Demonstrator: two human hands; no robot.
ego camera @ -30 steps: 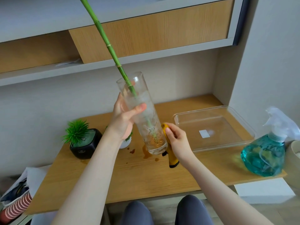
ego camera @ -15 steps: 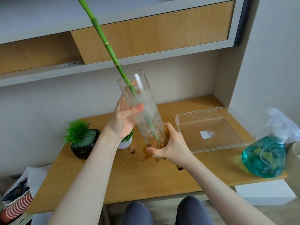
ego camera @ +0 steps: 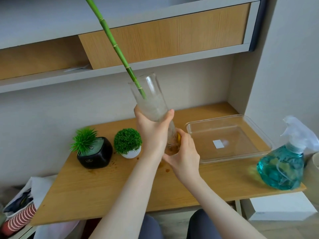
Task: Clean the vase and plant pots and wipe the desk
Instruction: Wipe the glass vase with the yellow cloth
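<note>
Held the vase [ego camera: 151, 100] tilted above the tabletop [ego camera: 107, 190], bamboo stalk [ego camera: 112, 37] leaning out up-left. Left hand [ego camera: 151, 135] wrapped round the vase's middle, thumb across the glass. Right hand [ego camera: 184, 156] curled under the vase's base, a scrap of something yellow [ego camera: 179, 137] showing between fingers and glass. Stood left of the hands: black pot [ego camera: 95, 156] and white pot [ego camera: 129, 153], side by side, brown spots on the wood around them. Lay to the right: clear tray [ego camera: 259, 128], then blue spray bottle [ego camera: 283, 166].
</note>
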